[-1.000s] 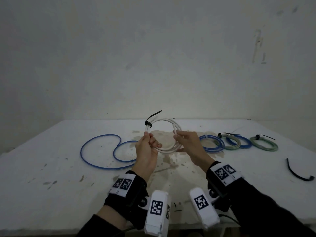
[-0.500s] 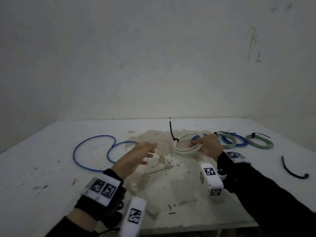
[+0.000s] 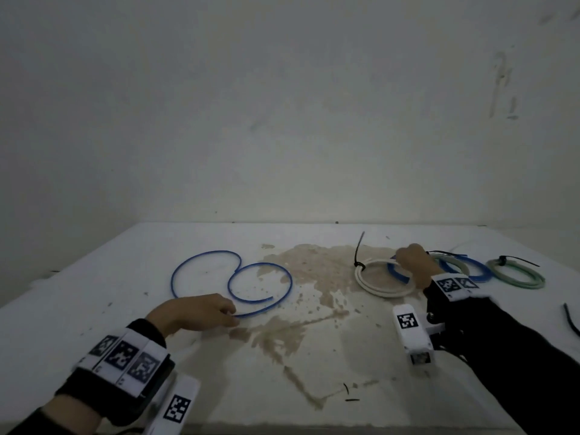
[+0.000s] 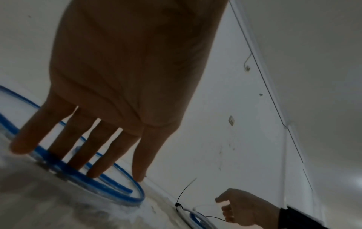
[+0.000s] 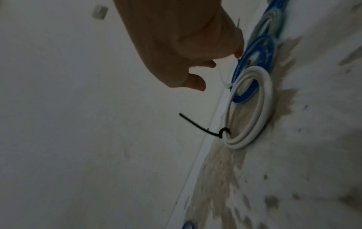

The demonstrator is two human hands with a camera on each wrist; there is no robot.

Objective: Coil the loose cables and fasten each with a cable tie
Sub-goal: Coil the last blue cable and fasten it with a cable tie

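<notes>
My left hand [image 3: 196,313] is at lower left of the head view, fingers [image 4: 101,156] straight and spread, tips resting on the loose blue cable [image 3: 232,279]; nothing is grasped. This cable is thin, smooth and round in section, lying flat on the counter [image 3: 94,296] in two open, uneven loops left of centre, with one cut end visible inside the nearer loop.

My right hand [image 3: 412,263] is at centre right, fingers loosely curled and released, hovering just above the white coil [image 3: 384,279] without gripping it. The white coil is a thicker, smooth, round-section cable wound in a few turns into a flat ring. A black cable tie [image 3: 359,252] cinches its left side, and the stiff tail of the tie sticks upward. The coil's right part overlaps a small blue coil [image 3: 397,271].

Further right lie a pale coil [image 3: 452,262], another blue coil [image 3: 477,271] and a green coil [image 3: 518,276] with a black tie. A loose black tie [image 3: 569,318] lies at the right edge.

The counter surface is white, matt and rough, with a large tan, flaking stain in the middle.
</notes>
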